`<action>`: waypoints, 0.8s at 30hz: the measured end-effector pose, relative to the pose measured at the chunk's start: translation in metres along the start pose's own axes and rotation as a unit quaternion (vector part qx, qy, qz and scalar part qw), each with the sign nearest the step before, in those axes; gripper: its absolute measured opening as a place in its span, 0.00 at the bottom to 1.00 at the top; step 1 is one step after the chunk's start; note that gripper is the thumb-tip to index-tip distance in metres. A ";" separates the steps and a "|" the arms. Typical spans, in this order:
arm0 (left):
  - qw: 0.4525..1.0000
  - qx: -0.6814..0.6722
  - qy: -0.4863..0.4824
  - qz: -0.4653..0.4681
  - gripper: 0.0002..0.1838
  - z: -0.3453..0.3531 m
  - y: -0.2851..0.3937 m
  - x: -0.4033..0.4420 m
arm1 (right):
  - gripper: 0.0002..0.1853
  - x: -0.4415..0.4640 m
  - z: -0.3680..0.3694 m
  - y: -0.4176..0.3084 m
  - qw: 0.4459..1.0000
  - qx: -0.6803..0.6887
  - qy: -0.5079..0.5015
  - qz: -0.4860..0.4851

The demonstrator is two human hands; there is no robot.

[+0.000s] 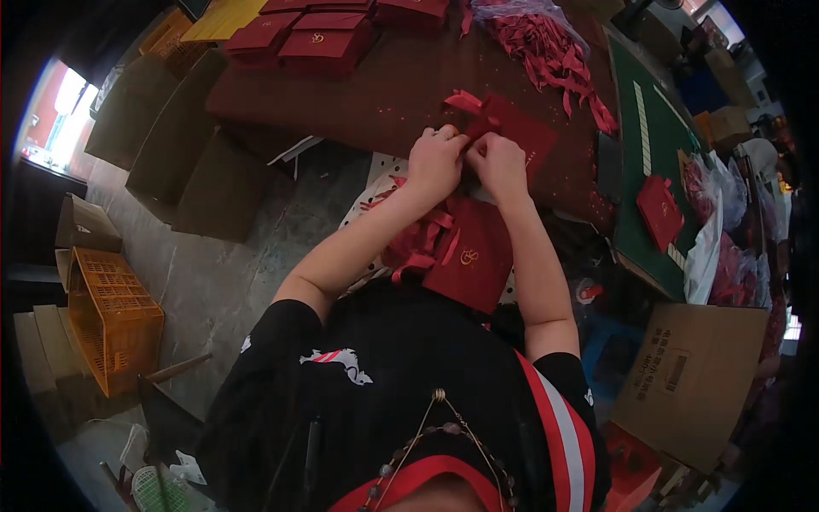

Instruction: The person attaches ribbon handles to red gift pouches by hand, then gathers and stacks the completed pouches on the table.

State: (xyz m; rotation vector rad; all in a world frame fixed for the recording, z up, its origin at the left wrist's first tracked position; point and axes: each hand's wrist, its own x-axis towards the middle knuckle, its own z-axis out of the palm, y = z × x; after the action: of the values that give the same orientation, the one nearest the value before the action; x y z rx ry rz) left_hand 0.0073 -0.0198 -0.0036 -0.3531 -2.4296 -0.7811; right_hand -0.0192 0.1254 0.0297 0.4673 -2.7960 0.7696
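Observation:
A dark red gift bag point(531, 128) lies at the near edge of the table, with a bright red ribbon point(463, 101) at its far left corner. My left hand point(438, 162) is closed at the bag's left edge, fingers curled, with something orange on a fingertip. Close beside it, my right hand point(497, 160) is closed in a pinch over the bag; whatever its fingertips grip is hidden. Below my hands, on my lap, rests another red gift bag point(472, 260) with a gold logo. Loose red ribbons point(418, 243) lie to its left on a dotted cloth.
Stacked red gift bags point(324, 43) stand at the table's far left. A heap of red ribbons point(546, 55) lies at the far right. Beside the table, a green board point(631, 171) carries a red bag point(659, 212). Cardboard boxes point(691, 375) and an orange crate point(115, 320) stand around me.

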 end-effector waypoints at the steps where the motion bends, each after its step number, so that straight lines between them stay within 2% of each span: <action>1: 1.000 0.000 -0.001 0.001 0.13 0.000 0.003 0.000 | 0.10 0.000 -0.002 -0.001 1.000 0.004 -0.005 0.022; 3: 0.999 0.024 0.010 -0.043 0.12 -0.001 0.008 0.000 | 0.10 0.001 0.000 0.000 1.000 -0.014 -0.008 0.023; 5: 0.999 0.020 0.006 -0.046 0.12 0.004 0.005 -0.001 | 0.11 0.002 0.005 0.001 0.999 -0.034 -0.007 0.023; 7: 0.999 0.017 0.004 -0.051 0.13 0.004 0.004 0.003 | 0.10 0.001 0.015 -0.001 0.991 -0.135 0.013 0.004; 9: 0.995 0.011 -0.044 -0.094 0.13 0.005 0.001 0.007 | 0.10 0.002 0.021 0.000 0.991 -0.134 0.011 0.003; 10: 0.994 0.011 -0.044 -0.095 0.13 0.006 -0.003 0.008 | 0.08 0.003 0.024 0.003 0.991 -0.126 0.030 -0.031; 12: 0.984 -0.101 -0.083 -0.123 0.13 0.003 -0.014 0.011 | 0.07 0.003 0.022 0.010 0.989 -0.119 0.052 -0.068; 14: 0.983 -0.110 -0.099 -0.107 0.13 -0.001 -0.019 0.010 | 0.04 -0.001 0.016 0.017 0.979 -0.070 0.139 -0.129; 20: 0.988 -0.064 -0.104 -0.092 0.14 0.005 -0.016 0.015 | 0.06 -0.001 0.011 0.034 0.992 -0.042 0.113 -0.026; 22: 0.986 -0.071 -0.108 -0.102 0.14 0.008 -0.014 0.018 | 0.07 0.001 0.012 0.041 0.996 0.060 0.056 0.027; 24: 0.987 -0.039 -0.111 -0.106 0.13 0.010 -0.012 0.022 | 0.07 0.003 0.015 0.045 0.995 0.082 0.055 0.027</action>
State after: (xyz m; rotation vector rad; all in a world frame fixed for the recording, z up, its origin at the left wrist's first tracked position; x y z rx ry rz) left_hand -0.0197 -0.0212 -0.0029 -0.2221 -2.6826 -0.9774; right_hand -0.0396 0.1535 -0.0032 0.3650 -2.6667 1.0101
